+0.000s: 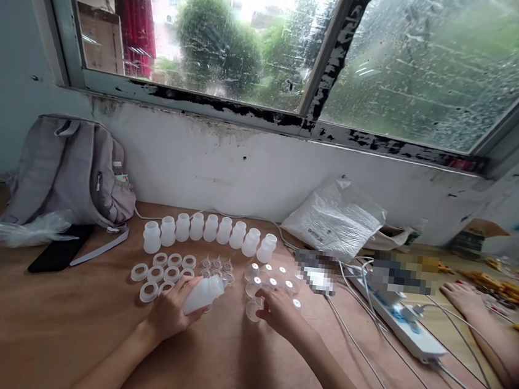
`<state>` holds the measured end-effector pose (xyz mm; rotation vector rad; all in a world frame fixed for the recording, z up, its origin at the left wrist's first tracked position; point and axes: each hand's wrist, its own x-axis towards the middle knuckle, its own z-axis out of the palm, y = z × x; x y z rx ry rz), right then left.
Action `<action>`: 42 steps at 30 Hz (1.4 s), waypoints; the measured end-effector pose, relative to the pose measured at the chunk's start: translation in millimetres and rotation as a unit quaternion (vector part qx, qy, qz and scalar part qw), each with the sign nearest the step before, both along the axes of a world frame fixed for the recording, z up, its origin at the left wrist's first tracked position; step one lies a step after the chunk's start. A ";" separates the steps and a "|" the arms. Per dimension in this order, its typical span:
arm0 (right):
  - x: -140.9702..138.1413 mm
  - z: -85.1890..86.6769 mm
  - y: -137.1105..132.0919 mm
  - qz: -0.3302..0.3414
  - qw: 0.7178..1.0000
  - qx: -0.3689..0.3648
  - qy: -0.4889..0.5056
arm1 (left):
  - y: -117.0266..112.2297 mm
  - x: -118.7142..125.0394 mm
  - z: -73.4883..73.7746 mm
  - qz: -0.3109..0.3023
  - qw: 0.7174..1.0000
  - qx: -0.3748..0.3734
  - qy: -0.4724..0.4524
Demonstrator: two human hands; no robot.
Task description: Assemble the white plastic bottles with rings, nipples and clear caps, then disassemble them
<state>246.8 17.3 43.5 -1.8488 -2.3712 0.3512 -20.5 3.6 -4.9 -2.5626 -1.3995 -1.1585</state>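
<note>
Tilted to the right, a translucent white plastic bottle (202, 294) with an open neck is wrapped in the fingers of my left hand (172, 309). My right hand (277, 313) has its fingers curled at the edge of a clear round cap (253, 309), which seems pinched there. More clear caps (268, 270) with white dots sit just beyond that hand, some of them covered by it. Several white rings (148, 292) lie beyond and left of my left hand. Small clear teat-like pieces (218, 263) are grouped between the rings and caps, partly hidden by the held bottle.
Several matching bottles (210, 228) stand upright in a curved row near the wall. A grey backpack (70, 168) and black phone-like slab (61, 249) are on the left. Rightward are a silvery bag (335, 218), a power strip (412, 334) with cables, and another person's hand (462, 296).
</note>
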 end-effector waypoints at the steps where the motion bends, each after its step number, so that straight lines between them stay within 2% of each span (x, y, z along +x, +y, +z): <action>1: -5.1 -0.7 -0.7 0.003 1.000 -0.018 -0.003 | -0.5 0.0 0.4 0.000 1.000 0.006 0.002; 5: -25.0 1.4 1.6 0.039 0.997 -0.030 0.060 | -0.4 -1.2 0.1 0.003 1.000 0.024 0.010; 8: -32.7 4.0 7.9 0.021 0.979 0.042 0.198 | 1.5 -2.9 -1.3 0.010 0.999 0.035 0.004; 10: -33.7 3.6 12.0 -0.019 0.945 0.101 0.310 | 2.3 -3.7 -2.3 0.014 0.999 0.042 -0.007; 12: -33.1 0.2 14.4 -0.048 0.899 0.118 0.420 | 2.1 -3.7 -3.3 0.013 0.998 0.050 -0.020; 16: -34.3 -12.3 11.5 -0.061 0.814 0.048 0.575 | 0.0 -1.0 -5.5 -0.005 0.998 0.061 -0.025; 19: -38.8 -19.3 3.9 -0.068 0.786 0.016 0.614 | -0.6 1.4 -6.1 -0.003 0.997 0.069 -0.030; 24: -42.4 -24.4 -5.8 -0.085 0.764 0.039 0.638 | -0.4 3.6 -2.8 -0.002 0.996 0.078 -0.033; 30: -30.9 -27.9 -2.4 -0.102 0.744 0.099 0.652 | -1.6 3.8 1.1 0.006 0.997 0.072 -0.030; 36: -38.4 -22.5 -10.9 -0.064 0.773 0.005 0.631 | -1.6 4.0 0.3 -0.006 0.998 0.058 -0.020; 42: -47.6 -19.3 -15.0 -0.036 0.776 -0.049 0.627 | -3.0 4.8 0.5 -0.005 0.999 0.040 -0.021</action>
